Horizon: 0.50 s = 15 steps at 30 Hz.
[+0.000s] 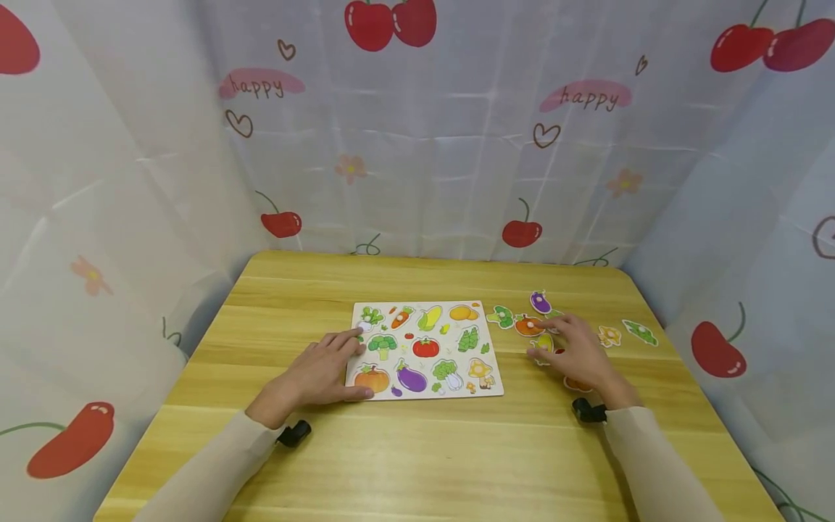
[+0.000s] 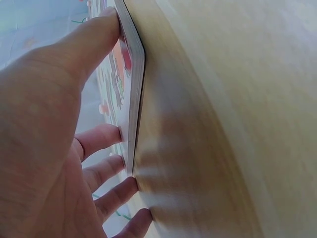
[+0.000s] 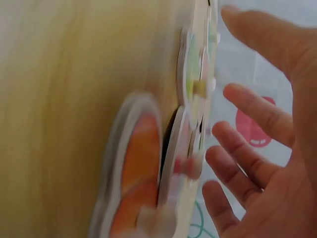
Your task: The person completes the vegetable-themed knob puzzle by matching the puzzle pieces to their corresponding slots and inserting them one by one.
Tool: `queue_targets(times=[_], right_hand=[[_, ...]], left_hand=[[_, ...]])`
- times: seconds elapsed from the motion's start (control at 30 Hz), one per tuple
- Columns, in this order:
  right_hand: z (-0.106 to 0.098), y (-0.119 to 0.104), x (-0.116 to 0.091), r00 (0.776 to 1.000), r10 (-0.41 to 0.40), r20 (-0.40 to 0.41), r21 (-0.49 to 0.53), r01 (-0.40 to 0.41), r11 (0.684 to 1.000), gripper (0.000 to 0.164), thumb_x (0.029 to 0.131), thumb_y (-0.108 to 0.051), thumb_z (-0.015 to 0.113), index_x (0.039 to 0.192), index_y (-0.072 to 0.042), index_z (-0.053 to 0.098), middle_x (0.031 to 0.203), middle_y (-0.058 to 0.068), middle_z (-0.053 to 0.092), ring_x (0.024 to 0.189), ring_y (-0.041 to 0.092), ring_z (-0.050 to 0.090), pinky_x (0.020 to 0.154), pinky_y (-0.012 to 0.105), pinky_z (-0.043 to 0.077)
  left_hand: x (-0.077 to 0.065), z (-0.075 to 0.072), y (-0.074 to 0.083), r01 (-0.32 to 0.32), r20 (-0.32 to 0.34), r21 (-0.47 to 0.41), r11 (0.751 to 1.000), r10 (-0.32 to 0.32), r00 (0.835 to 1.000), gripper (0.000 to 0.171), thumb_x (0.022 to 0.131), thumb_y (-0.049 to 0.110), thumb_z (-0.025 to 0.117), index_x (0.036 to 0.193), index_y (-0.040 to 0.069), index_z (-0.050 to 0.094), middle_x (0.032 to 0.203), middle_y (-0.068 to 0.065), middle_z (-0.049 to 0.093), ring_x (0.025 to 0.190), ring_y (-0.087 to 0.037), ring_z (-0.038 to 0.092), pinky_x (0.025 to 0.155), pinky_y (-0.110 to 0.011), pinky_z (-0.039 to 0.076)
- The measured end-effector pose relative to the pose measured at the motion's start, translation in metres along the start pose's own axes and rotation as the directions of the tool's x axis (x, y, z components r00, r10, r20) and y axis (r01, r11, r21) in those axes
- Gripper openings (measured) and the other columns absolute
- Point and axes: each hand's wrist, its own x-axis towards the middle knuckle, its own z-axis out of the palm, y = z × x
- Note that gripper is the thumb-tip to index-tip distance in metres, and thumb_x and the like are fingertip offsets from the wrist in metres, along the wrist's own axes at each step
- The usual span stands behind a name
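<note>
A flat wooden puzzle board (image 1: 443, 394) printed with vegetables lies on the table. My left hand (image 1: 320, 370) rests at its left edge, thumb and some fingertips on the board, other fingertips beside it. To the right, my right hand (image 1: 583, 359) is held over loose knobbed pieces with its fingers spread, holding nothing. Under and around it are a pumpkin piece (image 1: 527, 326), a yellow piece (image 1: 541, 351) and an orange piece (image 3: 141, 153), partly hidden by the hand in the head view. A broccoli piece (image 1: 501, 317) and an eggplant piece (image 1: 540, 301) lie farther back.
A mushroom piece (image 1: 609, 336) and a green piece (image 1: 640, 332) lie farther right on the wooden table (image 1: 430, 464). Behind the table and at both sides hangs a pale curtain (image 1: 417, 196) with cherry prints. A small black camera is on each wrist.
</note>
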Motion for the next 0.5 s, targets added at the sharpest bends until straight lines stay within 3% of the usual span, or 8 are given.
queue_targets(times=[0.17,0.33,0.5], right_hand=[[-0.0028,0.0083,-0.0028,0.998,0.006,0.056,0.010,-0.007,1.000,0.070,0.097,-0.048,0.096,0.149,-0.006,0.077,0.151,0.029,0.065,0.140,0.054,0.058,0.118,0.079,0.048],[-0.0035,0.0103,-0.0043,0.999,-0.026,0.032,0.043,0.025,0.999,0.052,0.099,-0.037,0.097,0.137,-0.005,0.083,0.138,0.022,0.071,0.126,0.046,0.069,0.112,0.071,0.058],[-0.0036,0.0110,-0.0064,0.999,-0.040,0.013,0.062,0.039,0.997,0.034,0.103,-0.025,0.093,0.129,-0.004,0.087,0.137,0.021,0.073,0.125,0.046,0.073,0.110,0.069,0.062]], left_hand=[[-0.0003,0.0006,-0.0001,-0.001,-0.001,-0.001,1.000,0.001,1.000,0.090,0.098,0.079,0.081,0.156,0.012,0.061,0.187,-0.017,0.042,0.163,-0.046,0.052,0.113,-0.069,0.056],[-0.0003,0.0008,-0.0004,-0.004,-0.005,-0.003,1.000,0.004,1.000,0.090,0.098,0.079,0.081,0.155,0.013,0.061,0.187,-0.017,0.042,0.163,-0.046,0.052,0.113,-0.068,0.057],[-0.0007,0.0013,-0.0009,0.000,-0.006,-0.008,1.000,0.000,1.000,0.090,0.097,0.079,0.081,0.156,0.014,0.061,0.188,-0.016,0.042,0.164,-0.045,0.051,0.113,-0.067,0.056]])
